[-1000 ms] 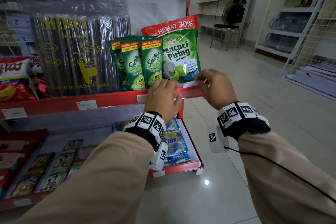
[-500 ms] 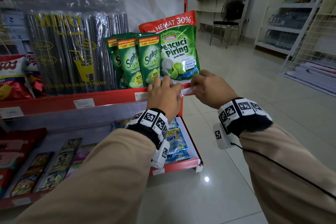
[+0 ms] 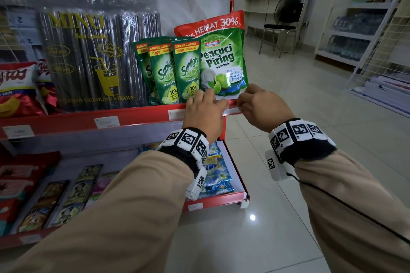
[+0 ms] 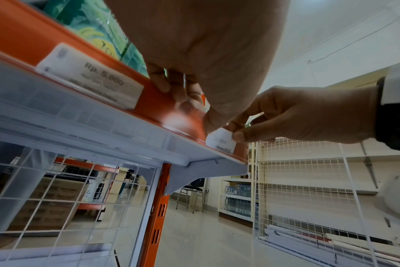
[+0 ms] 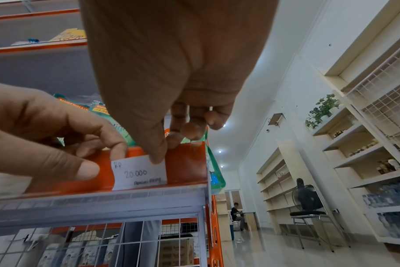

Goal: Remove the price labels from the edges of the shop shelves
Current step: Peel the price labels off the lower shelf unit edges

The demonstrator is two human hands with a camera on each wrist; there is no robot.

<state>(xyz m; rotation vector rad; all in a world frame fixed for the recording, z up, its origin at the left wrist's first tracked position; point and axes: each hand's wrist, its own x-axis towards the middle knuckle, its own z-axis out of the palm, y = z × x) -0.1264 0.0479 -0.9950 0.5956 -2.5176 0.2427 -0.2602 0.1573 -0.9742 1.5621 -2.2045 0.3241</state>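
A white handwritten price label (image 5: 139, 173) reading 20.000 sits behind the clear strip at the right end of the red shelf edge (image 3: 144, 115). My right hand (image 5: 164, 150) pinches the label's top right corner between thumb and forefinger; the same label (image 4: 220, 142) shows in the left wrist view. My left hand (image 3: 206, 106) grips the shelf edge just left of the label, fingers hooked over the top and thumb (image 5: 87, 169) pressed on the front. More labels remain along this edge: a printed 5.000 label (image 4: 91, 77) and two further left (image 3: 107, 122).
Green dish-soap pouches (image 3: 221, 62) and a pack of drinking straws (image 3: 97, 55) stand right behind the edge. A lower shelf (image 3: 241, 195) juts out below my wrists. Open tiled floor lies to the right, with a chair (image 3: 279, 29) and wire racks (image 3: 377, 68) beyond.
My right hand has come down a little onto the shelf edge and keeps its pinch on the label. The left hand stays on the edge beside it.
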